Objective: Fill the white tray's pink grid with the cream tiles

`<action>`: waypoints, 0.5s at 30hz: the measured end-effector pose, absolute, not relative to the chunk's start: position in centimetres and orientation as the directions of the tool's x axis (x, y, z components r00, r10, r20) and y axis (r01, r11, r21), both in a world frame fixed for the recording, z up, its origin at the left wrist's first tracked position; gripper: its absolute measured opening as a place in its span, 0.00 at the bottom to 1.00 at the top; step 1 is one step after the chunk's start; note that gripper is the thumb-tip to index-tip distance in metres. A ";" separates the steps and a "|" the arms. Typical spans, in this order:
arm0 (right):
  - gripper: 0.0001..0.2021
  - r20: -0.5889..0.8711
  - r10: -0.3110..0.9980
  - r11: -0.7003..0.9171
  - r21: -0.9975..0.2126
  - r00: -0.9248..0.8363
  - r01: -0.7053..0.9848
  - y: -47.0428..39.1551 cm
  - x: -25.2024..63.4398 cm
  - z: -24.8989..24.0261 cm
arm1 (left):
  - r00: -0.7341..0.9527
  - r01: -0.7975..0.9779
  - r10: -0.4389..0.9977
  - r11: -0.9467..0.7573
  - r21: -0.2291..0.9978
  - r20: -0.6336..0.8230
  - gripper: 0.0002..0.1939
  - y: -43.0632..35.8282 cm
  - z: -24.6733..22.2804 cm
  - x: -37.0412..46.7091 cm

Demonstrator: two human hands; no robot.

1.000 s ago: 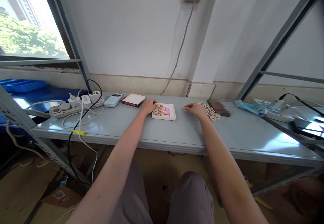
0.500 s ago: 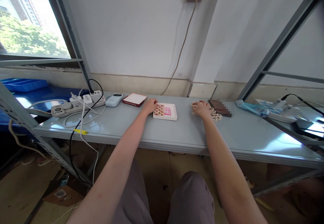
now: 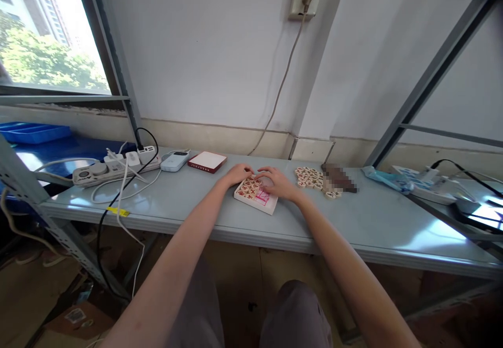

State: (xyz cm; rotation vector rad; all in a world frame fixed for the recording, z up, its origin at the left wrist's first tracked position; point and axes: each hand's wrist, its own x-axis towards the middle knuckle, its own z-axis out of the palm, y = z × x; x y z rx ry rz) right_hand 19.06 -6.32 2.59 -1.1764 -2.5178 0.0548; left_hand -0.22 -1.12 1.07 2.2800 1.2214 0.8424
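Xiangqi pieces [image 3: 247, 189] marked in red lie in an open white box just below the fingers I watch over the head feed. Spread beneath both sets of fingers I have the gray workbench [image 3: 373, 222]. Well to the left of the left fingers I make out a power strip [image 3: 113, 168] crowded with adapters and cables. To the right of the right fingers, well apart from them, is a flat brown object [image 3: 341, 178], partly pixelated.

The white box [image 3: 253, 204] sits askew between the hands, on the near side of the fingertips. Left of the left fingers and farther back I see a red-sided case [image 3: 207, 162] with a white top; past it lies a pale blue device [image 3: 175, 161].

My left hand [image 3: 239, 173] has its fingers bent at the box's far left corner; whether they clasp the rim I cannot tell. My right hand [image 3: 278, 183] arches over the far right side, fingers spread, thumb over the contents; I cannot tell if they pinch a piece.

Pieces fill the part nearer the left fingers, with pink lines [image 3: 264, 197] showing below the right ones. Right of the right hand, loose discs [image 3: 308, 177] form a cluster.
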 end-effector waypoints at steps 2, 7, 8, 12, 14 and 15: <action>0.17 0.301 0.748 0.650 -0.154 -0.591 0.744 -6.3 18.9 2.5 | 0.439 0.563 0.846 -0.522 0.641 0.304 0.15 -1.2 1.1 -0.3; 0.12 0.306 0.779 0.602 -0.118 -0.548 0.790 -6.0 19.0 2.4 | 0.447 0.526 0.845 -0.514 0.677 0.294 0.15 -1.0 1.0 -0.3; 0.11 0.312 0.781 0.596 -0.113 -0.541 0.795 -6.0 19.1 2.4 | 0.447 0.522 0.845 -0.512 0.682 0.292 0.16 -1.0 1.0 -0.3; 0.11 0.309 0.787 0.590 -0.121 -0.534 0.798 -5.9 19.2 2.4 | 0.443 0.511 0.850 -0.502 0.698 0.287 0.16 -1.1 1.0 -0.3; 0.11 0.305 0.796 0.577 -0.123 -0.522 0.808 -6.0 19.2 2.5 | 0.439 0.509 0.853 -0.496 0.704 0.283 0.15 -1.1 1.0 -0.4; 0.11 0.308 0.802 0.566 -0.124 -0.511 0.815 -6.1 19.2 2.5 | 0.437 0.506 0.853 -0.496 0.706 0.287 0.15 -1.2 1.0 -0.4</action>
